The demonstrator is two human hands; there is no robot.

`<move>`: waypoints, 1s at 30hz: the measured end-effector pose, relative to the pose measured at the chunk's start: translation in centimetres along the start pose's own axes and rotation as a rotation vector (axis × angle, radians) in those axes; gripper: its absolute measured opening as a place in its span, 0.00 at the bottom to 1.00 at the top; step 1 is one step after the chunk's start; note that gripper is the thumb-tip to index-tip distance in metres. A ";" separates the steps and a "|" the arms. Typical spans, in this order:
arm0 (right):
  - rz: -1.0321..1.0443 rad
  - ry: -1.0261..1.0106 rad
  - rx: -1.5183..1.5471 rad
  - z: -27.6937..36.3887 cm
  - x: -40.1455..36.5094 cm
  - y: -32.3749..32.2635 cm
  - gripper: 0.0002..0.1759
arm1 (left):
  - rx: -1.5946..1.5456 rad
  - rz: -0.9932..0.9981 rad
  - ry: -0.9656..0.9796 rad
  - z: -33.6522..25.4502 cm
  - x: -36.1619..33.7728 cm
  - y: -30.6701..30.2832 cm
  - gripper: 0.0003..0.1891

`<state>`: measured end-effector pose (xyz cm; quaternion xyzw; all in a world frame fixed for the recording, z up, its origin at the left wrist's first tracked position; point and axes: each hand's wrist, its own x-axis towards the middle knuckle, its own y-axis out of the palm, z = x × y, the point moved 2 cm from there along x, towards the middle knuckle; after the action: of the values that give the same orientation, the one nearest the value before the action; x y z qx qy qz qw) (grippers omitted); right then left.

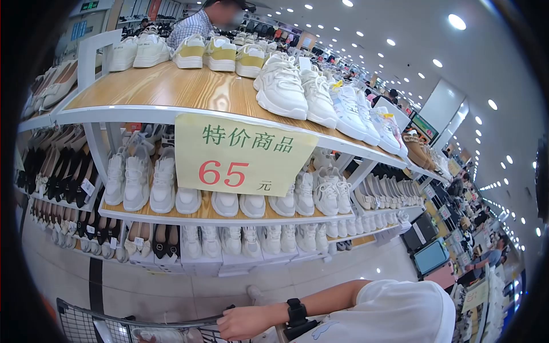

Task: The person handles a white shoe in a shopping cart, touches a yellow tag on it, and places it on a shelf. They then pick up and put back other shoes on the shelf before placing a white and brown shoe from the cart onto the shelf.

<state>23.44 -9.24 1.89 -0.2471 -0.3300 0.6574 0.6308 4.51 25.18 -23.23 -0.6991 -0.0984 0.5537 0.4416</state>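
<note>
My right hand (246, 323) is at the bottom of the view, coming in from the right with a white sleeve and a black watch (296, 311) on the wrist. Its fingers curl over the dark handle of a shopping cart (94, 326). The wire basket stretches left from the hand, and pale contents show low inside it, too blurred to name. My left hand is not in view.
Ahead stands a shelf rack (154, 88) with white sneakers (280, 86) on several levels. A yellow price sign (243, 154) reading 65 hangs from its top board. Black flats (74, 174) fill the left racks. Behind it is a person in a checked shirt (189, 28); suitcases (432, 257) stand right.
</note>
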 end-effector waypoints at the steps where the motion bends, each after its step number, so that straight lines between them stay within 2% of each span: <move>1: 0.015 0.005 -0.001 0.0 0.0 0.0 0.07 | 0.014 -0.030 -0.005 -0.4 -0.7 -0.4 0.41; 3: 0.028 0.006 -0.007 0.0 0.0 0.1 0.07 | 0.026 -0.065 -0.011 -0.3 -0.4 -0.4 0.43; 5: 0.005 0.006 0.010 0.1 0.0 -0.1 0.07 | 0.089 0.009 0.013 0.2 1.0 0.4 0.45; 8: 0.019 0.008 0.054 0.2 0.1 -0.3 0.07 | 0.051 -0.057 0.010 0.1 0.2 0.3 0.47; 12: 0.026 -0.011 0.049 0.2 0.1 -0.1 0.07 | 0.016 -0.066 0.036 1.6 1.6 1.9 0.46; 14: 0.002 -0.017 0.029 0.1 0.1 0.0 0.07 | -0.035 -0.178 0.081 2.1 0.9 1.7 0.38; 17: 0.030 0.009 0.001 -0.3 0.2 0.5 0.07 | 0.110 -0.244 0.240 7.2 11.8 10.7 0.30; 18: 0.045 -0.006 0.017 -0.3 0.3 0.5 0.07 | 0.071 -0.257 0.253 8.2 13.0 11.7 0.24; 19: 0.043 0.002 -0.004 -0.3 0.4 0.4 0.07 | -0.769 -0.231 -0.030 5.3 6.9 8.0 0.28; 21: 0.050 -0.007 -0.018 -0.2 0.5 0.6 0.07 | -0.498 -0.393 0.034 4.3 4.4 6.4 0.25; 22: 0.066 0.009 -0.021 -0.3 0.6 0.6 0.07 | -0.490 -0.488 0.059 5.3 5.9 7.9 0.24; 25: 0.080 0.016 -0.019 -0.3 0.6 0.3 0.07 | -0.472 -0.628 0.064 5.1 4.8 7.9 0.20; 26: 0.072 0.019 -0.009 -0.3 0.7 0.3 0.07 | -0.583 -0.619 0.060 5.2 4.4 7.7 0.17; 30: 0.066 -0.026 -0.012 -0.5 0.7 0.7 0.06 | -0.568 -0.760 0.150 6.0 1.7 6.0 0.17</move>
<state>23.30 -8.44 1.10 -0.2530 -0.3339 0.6791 0.6028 -2.11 25.73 -28.77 -0.7447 -0.4623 0.2523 0.4099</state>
